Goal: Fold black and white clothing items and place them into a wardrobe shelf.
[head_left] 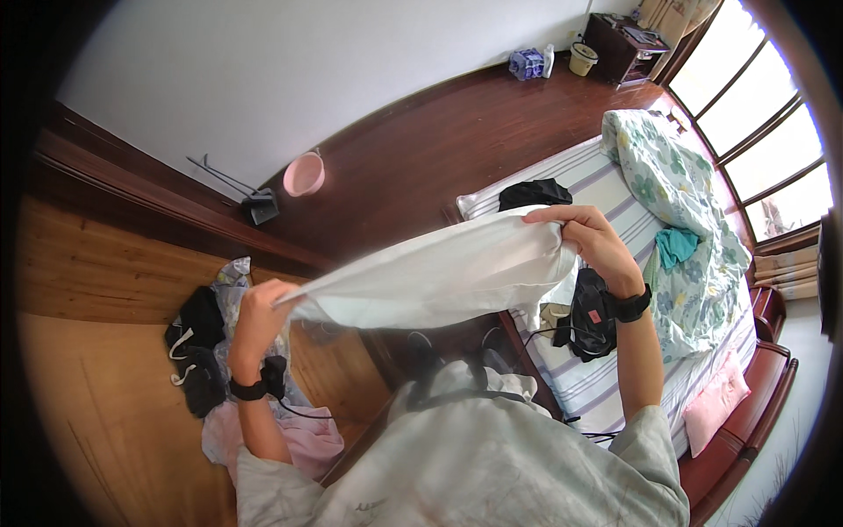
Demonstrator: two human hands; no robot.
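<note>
A piece of white cloth [439, 272], perhaps a garment, hangs stretched between my two hands in front of my body. My left hand [256, 321] pinches one narrow corner of it, with the fingers closed. At the other end my right hand [597, 241] grips the upper edge, thumb and fingers pressed on the fabric. The lower edge sags in loose folds below my right hand. Behind the cloth, part of the floor and bed is hidden.
On my right stands a bed with a striped sheet [562, 171], a flowered quilt [702, 299], a black bag [590, 316] and a pink pillow [716, 404]. Clothes [204, 316] lie in a pile at left. A pink basin [304, 175] and a dustpan [261, 207] stand by the wall.
</note>
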